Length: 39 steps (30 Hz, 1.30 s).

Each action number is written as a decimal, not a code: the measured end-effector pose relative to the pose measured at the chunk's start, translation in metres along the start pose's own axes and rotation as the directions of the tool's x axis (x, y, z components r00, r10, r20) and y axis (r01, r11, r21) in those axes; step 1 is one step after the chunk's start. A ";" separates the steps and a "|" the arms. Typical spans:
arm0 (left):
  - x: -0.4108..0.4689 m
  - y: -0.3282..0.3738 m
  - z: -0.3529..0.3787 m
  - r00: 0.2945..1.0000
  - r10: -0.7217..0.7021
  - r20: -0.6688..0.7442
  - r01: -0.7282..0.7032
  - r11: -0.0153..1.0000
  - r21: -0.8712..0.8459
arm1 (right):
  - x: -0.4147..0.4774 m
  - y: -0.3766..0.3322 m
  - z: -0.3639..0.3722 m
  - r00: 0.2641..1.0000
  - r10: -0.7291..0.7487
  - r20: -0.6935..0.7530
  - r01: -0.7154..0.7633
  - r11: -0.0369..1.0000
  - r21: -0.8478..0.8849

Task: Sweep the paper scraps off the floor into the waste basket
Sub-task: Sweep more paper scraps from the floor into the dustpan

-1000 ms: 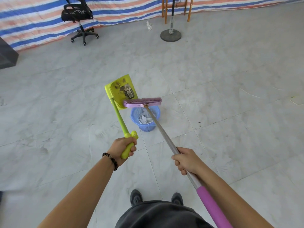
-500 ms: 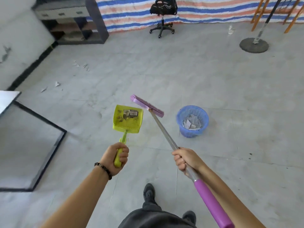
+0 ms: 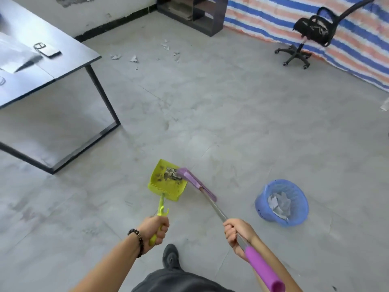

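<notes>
My left hand (image 3: 155, 229) grips the handle of a lime-green dustpan (image 3: 166, 182), held above the floor with grey dirt stuck in it. My right hand (image 3: 236, 231) grips the metal shaft of a purple broom (image 3: 196, 183), whose head lies across the dustpan's right edge. A blue waste basket (image 3: 282, 202) with paper scraps inside stands on the floor to the right of the broom. More white paper scraps (image 3: 134, 58) lie scattered on the floor far ahead, near the wall.
A dark table (image 3: 42, 66) with a metal frame stands at the left, small objects on top. A black office chair (image 3: 311, 32) is at the back right before a striped tarp (image 3: 347, 39). A dark shelf unit (image 3: 195, 11) is against the far wall.
My view has swung left: the basket is now at my right, the table and far scraps have come into view. Dustpan and broom have drawn together, away from the basket.
</notes>
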<state>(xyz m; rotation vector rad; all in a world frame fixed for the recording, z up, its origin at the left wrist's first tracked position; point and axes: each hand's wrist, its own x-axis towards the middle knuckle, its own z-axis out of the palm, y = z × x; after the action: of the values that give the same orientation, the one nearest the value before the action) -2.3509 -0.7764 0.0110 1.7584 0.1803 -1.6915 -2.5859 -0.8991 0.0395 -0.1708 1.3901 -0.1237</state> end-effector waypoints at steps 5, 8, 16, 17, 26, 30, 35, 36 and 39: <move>0.024 0.058 -0.023 0.999 -0.046 -0.015 0.045 0.997 -0.061 | 0.012 -0.053 0.058 1.000 0.003 0.014 -0.003 1.000 -0.021; 0.041 0.108 -0.022 0.999 -0.032 -0.013 0.031 0.996 -0.088 | 0.021 -0.088 0.083 0.999 -0.036 0.021 0.037 0.998 -0.054; 0.113 0.275 0.001 0.996 0.079 -0.053 -0.081 0.996 -0.042 | 0.093 -0.229 0.151 0.995 -0.011 0.097 0.027 0.985 -0.169; 0.121 0.301 0.004 0.994 0.093 -0.066 -0.095 0.995 -0.039 | 0.103 -0.252 0.162 0.994 -0.008 0.106 0.028 0.983 -0.183; 0.151 0.519 0.017 0.970 0.140 -0.201 -0.176 0.969 -0.174 | 0.148 -0.467 0.301 0.990 -0.007 0.144 0.058 0.933 -0.356; 0.173 0.587 0.002 0.966 0.147 -0.213 -0.201 0.946 -0.255 | 0.170 -0.531 0.368 0.992 -0.057 0.111 0.106 0.856 -0.506; 0.232 0.678 -0.037 0.959 0.168 -0.227 -0.232 0.926 -0.299 | 0.222 -0.615 0.460 0.987 -0.132 0.089 0.159 0.755 -0.636; 0.246 0.698 -0.047 0.958 0.175 -0.228 -0.241 0.922 -0.302 | 0.233 -0.632 0.481 0.986 -0.145 0.086 0.166 0.740 -0.651; 0.283 0.766 -0.076 0.959 0.179 -0.219 -0.244 0.915 -0.321 | 0.260 -0.685 0.548 0.980 -0.188 0.067 0.183 0.711 -0.679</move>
<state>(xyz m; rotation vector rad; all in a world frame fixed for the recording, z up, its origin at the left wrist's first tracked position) -1.8356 -1.4143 0.0271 1.6019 0.3350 -1.2530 -1.9916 -1.5939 0.0133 -0.9391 1.3687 0.2372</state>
